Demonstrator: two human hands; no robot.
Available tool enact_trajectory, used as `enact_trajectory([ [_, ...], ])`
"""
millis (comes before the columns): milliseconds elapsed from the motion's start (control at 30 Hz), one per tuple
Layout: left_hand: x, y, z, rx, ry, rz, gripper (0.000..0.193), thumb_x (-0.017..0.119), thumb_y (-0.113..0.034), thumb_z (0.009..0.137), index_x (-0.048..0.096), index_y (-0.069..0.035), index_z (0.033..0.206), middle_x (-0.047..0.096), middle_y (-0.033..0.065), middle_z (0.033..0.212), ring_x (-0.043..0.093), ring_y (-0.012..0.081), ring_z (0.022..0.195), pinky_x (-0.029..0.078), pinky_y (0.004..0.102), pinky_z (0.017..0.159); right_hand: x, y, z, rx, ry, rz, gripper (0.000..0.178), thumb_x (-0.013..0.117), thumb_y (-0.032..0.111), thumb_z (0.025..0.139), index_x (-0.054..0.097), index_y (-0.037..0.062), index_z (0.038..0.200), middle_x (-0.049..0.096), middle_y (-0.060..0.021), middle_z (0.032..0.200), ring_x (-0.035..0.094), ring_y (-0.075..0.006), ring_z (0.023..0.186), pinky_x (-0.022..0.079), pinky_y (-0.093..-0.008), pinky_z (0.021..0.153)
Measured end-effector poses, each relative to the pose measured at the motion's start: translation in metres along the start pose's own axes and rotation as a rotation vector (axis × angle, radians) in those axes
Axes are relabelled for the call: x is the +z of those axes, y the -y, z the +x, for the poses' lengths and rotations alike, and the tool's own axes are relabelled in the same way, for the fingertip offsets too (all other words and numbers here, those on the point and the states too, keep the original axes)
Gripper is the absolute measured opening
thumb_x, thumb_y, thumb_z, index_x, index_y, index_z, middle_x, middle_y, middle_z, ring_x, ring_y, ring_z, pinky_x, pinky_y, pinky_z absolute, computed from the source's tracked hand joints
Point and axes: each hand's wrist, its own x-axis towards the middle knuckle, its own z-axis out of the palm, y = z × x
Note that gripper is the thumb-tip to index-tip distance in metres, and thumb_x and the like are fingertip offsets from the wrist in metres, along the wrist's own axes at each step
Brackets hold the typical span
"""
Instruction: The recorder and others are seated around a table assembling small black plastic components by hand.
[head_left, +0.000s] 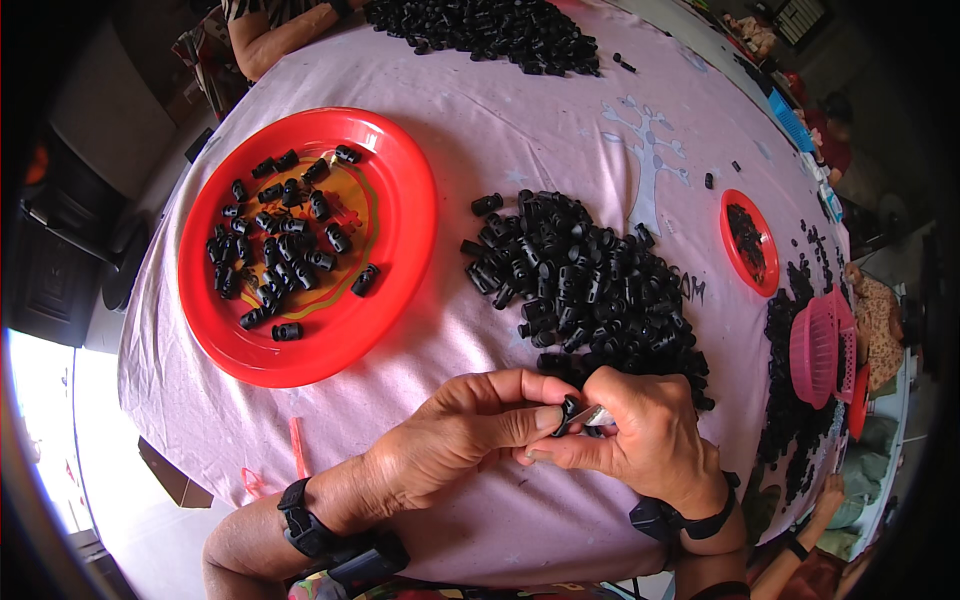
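Note:
Between the thumb and fingertips of my left hand (450, 430) is a small black plastic cord lock (567, 414). My right hand (640, 430) pinches a short, pointed, silvery blade-like piece (598, 414), its tip against the cord lock; most of it is hidden by my fingers. Both hands meet at the near side of a heap of black cord locks (590, 280) on the cloth. To the left, a round red plate (408, 270) holds several more, scattered over its yellow patterned middle.
A pink patterned cloth (500, 120) covers the table. At the far side lies another black heap (490, 35) beside a person's arm (280, 45). To the right are a small red dish (768, 270), a pink basket (815, 350) amid black pieces, and other people.

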Motion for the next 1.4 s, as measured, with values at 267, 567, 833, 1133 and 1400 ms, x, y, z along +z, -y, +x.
enact_trajectory([
  [267, 0.0013, -0.0001, 0.0004, 0.016, 0.009, -0.010, 0.025, 0.060, -0.007, 0.089, 0.058, 0.000, 0.113, 0.063, 0.0055, 0.106, 0.059, 0.0124, 0.097, 0.045, 0.0250, 0.088, 0.0027, -0.0031, -0.0018, -0.012, -0.037, 0.017, 0.044, 0.079, 0.043, 0.068, 0.052, 0.0075, 0.068, 0.057, -0.0028, 0.055, 0.059, -0.0167, 0.046, 0.047, -0.0282, 0.042],
  [567, -0.0012, 0.0015, 0.0021, 0.019, 0.004, 0.027, 0.024, 0.059, -0.007, 0.090, 0.058, -0.001, 0.113, 0.063, 0.0050, 0.105, 0.059, 0.0117, 0.096, 0.045, 0.0241, 0.087, 0.0003, -0.0029, -0.0013, 0.001, 0.001, -0.001, 0.044, 0.080, 0.042, 0.067, 0.052, 0.0076, 0.067, 0.057, -0.0030, 0.055, 0.059, -0.0162, 0.046, 0.047, -0.0280, 0.042],
  [833, -0.0002, 0.0019, 0.0002, 0.029, -0.003, 0.054, 0.024, 0.058, -0.007, 0.090, 0.058, -0.001, 0.114, 0.062, 0.0048, 0.106, 0.058, 0.0116, 0.097, 0.045, 0.0238, 0.087, 0.0004, -0.0024, -0.0014, -0.013, 0.019, 0.011, 0.042, 0.080, 0.040, 0.068, 0.053, 0.0076, 0.068, 0.058, -0.0033, 0.056, 0.060, -0.0159, 0.047, 0.047, -0.0283, 0.041],
  [1133, -0.0003, 0.0016, 0.0013, 0.041, 0.017, 0.057, 0.027, 0.062, -0.016, 0.090, 0.058, -0.006, 0.116, 0.064, -0.0010, 0.097, 0.055, 0.0044, 0.080, 0.045, 0.0199, 0.072, 0.0042, -0.0055, -0.0036, -0.007, -0.043, 0.031, 0.046, 0.079, 0.044, 0.068, 0.051, 0.0074, 0.067, 0.057, -0.0033, 0.055, 0.059, -0.0176, 0.046, 0.047, -0.0283, 0.042],
  [1400, -0.0017, 0.0025, 0.0017, 0.037, 0.037, -0.008, 0.025, 0.061, -0.012, 0.090, 0.058, -0.004, 0.113, 0.063, 0.0014, 0.099, 0.056, 0.0071, 0.084, 0.045, 0.0210, 0.075, 0.0030, -0.0043, -0.0033, 0.020, -0.034, 0.017, 0.048, 0.079, 0.046, 0.066, 0.051, 0.0076, 0.066, 0.056, -0.0034, 0.055, 0.059, -0.0177, 0.046, 0.047, -0.0289, 0.042],
])
